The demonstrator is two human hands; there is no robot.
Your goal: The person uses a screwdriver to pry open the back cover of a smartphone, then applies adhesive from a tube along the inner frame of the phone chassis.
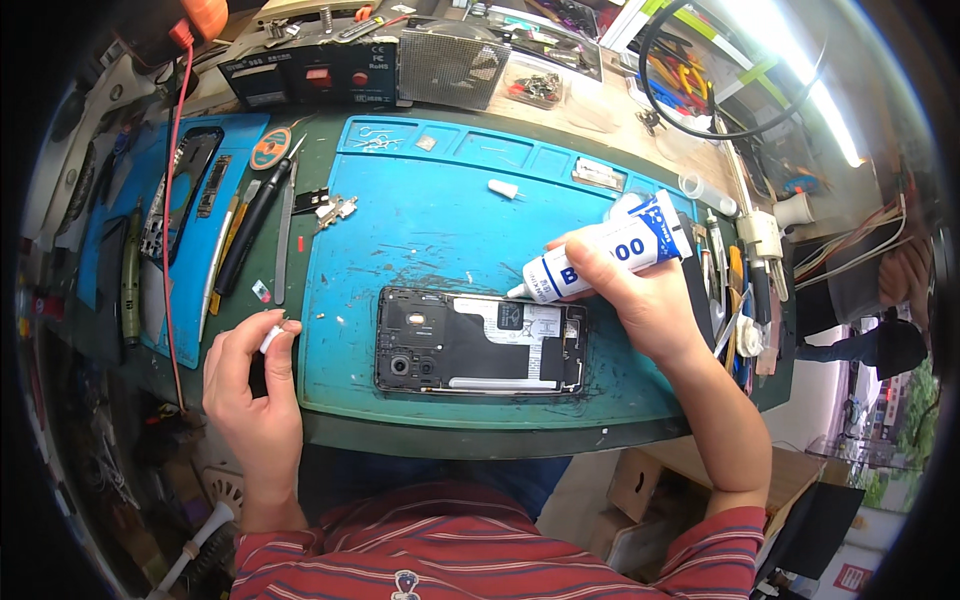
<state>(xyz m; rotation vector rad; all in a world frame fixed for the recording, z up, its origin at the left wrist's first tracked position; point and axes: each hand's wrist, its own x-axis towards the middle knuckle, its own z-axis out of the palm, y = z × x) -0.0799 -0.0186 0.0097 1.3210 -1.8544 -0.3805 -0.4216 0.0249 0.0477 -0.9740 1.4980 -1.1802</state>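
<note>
In my right hand [640,300] I grip a white and blue glue tube [630,245], tilted so its narrow nozzle points left and down. The nozzle tip is at the upper edge of an opened phone [470,340]. That phone lies sideways on the blue work mat [400,230], its black inner parts, camera lenses and battery area showing. Off the mat's left edge, my left hand [255,380] pinches a small white piece [272,337] between thumb and fingers; its exact kind is hard to make out. A white pointed cap [504,188] rests on the mat above the phone.
Left of the mat lie tweezers [285,240], a black pen-like tool [250,232] and a second blue mat [190,260] with phone parts. A black device with red switches [310,78] stands at the back. Several hand tools [735,270] crowd the right side.
</note>
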